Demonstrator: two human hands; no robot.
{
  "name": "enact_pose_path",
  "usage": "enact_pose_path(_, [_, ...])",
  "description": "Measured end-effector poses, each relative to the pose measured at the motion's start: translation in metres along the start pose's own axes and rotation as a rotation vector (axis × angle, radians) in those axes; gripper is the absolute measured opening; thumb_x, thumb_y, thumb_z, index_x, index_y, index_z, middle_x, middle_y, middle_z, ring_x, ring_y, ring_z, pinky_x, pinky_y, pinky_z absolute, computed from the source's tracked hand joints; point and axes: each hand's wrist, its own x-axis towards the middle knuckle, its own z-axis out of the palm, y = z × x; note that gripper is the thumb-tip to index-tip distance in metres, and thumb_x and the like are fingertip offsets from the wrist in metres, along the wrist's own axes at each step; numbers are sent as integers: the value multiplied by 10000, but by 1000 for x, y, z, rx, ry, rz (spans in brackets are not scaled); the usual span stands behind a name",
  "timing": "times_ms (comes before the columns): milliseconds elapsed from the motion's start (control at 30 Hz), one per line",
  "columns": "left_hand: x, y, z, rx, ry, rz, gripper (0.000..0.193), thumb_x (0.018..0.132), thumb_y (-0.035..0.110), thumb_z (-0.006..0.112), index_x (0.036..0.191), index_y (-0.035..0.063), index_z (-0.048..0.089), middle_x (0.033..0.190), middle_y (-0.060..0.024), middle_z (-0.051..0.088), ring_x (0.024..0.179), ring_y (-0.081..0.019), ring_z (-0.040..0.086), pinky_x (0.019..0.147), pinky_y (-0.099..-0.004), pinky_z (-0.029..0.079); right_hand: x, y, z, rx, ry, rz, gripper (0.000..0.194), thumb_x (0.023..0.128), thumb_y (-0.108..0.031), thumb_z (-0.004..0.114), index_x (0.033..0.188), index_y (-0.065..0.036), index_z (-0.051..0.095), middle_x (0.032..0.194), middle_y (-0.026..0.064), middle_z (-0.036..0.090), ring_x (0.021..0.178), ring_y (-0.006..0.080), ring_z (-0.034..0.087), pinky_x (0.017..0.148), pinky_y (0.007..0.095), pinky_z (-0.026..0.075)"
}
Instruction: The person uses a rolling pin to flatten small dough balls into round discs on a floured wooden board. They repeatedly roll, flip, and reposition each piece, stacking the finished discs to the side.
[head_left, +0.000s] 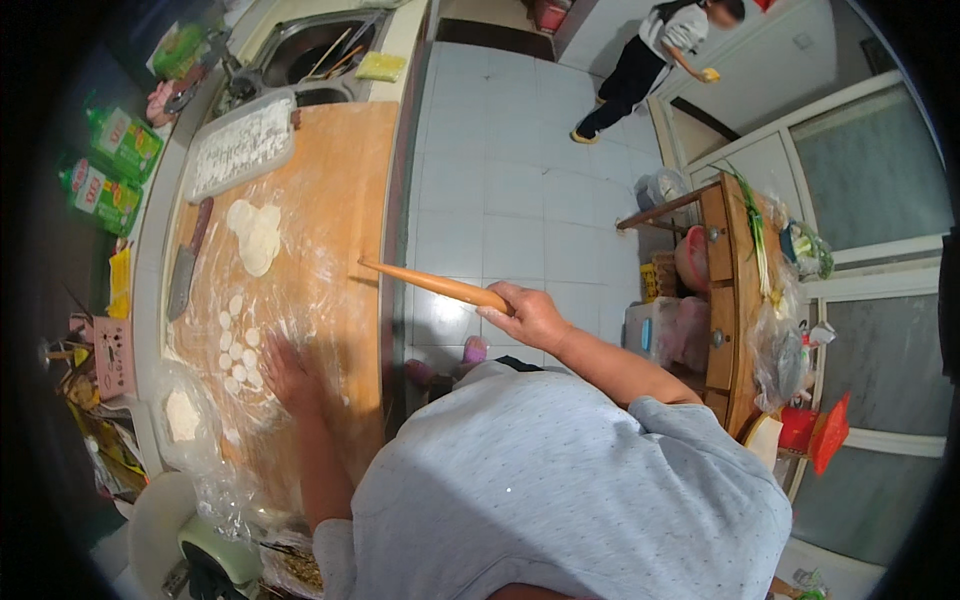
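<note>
My right hand (529, 316) grips a tapered wooden rolling pin (435, 283) by its thick end. The pin's thin tip reaches over the near edge of the wooden board (341, 187). Slightly blurred, my left hand (289, 373) is low over the floury board with fingers extended, beside several small round dough pieces (236, 351). Whether its fingertips touch a piece is hard to tell. Farther along lie overlapping rolled-out dough wrappers (256, 236). A cleaver (187, 259) with a dark handle rests along the wall side. Plastic film partly surrounds a dough lump (182, 416).
A floured plastic tray (244, 142) stands at the board's far end, before a sink (319, 49). Green detergent bottles (105, 195) line the ledge. Behind my right arm is a wooden drawer cabinet (721, 300) bearing scallions (754, 225). Another person (637, 67) stands on the tiled floor.
</note>
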Motion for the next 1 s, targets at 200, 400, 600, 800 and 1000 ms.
enact_pose_path(200, [3,-19,16,-192,53,70,571,1068,345,481,1569,71,459,1627,-173,441,1514,-393,378,1240,-584,254,-6,7,1,8,28,-25,421,976,-461,709,1165,-85,701,767,114,694,668,298,681,633,421,543])
enact_pose_path(400, [-56,-8,-6,-67,63,126,538,1078,309,441,1563,78,469,1616,-184,447,1500,-406,386,1236,-596,245,-17,21,0,20,64,-2,449,975,-506,687,1132,-86,701,750,109,695,647,305,679,615,435,532])
enact_pose_path(600, [-16,-3,-21,-71,-74,43,524,1083,291,437,1579,125,462,1645,-165,414,1515,-401,361,1236,-591,242,-16,20,1,33,-39,68,399,977,-430,720,1189,-93,697,809,117,700,727,291,690,670,419,546])
enact_pose_path(800, [0,7,-5,48,-92,46,579,1065,317,492,1620,183,400,1696,-118,347,1553,-383,307,1238,-576,255,-7,11,7,36,-54,-61,391,984,-438,708,1192,-107,688,818,113,703,725,290,691,666,418,542])
enact_pose_path(1000, [-29,-7,4,69,-17,84,585,1012,336,609,1549,134,489,1598,-174,471,1483,-408,407,1194,-574,337,-1,11,19,38,-61,-77,357,987,-398,715,1202,-115,690,808,125,704,689,293,682,656,422,545])
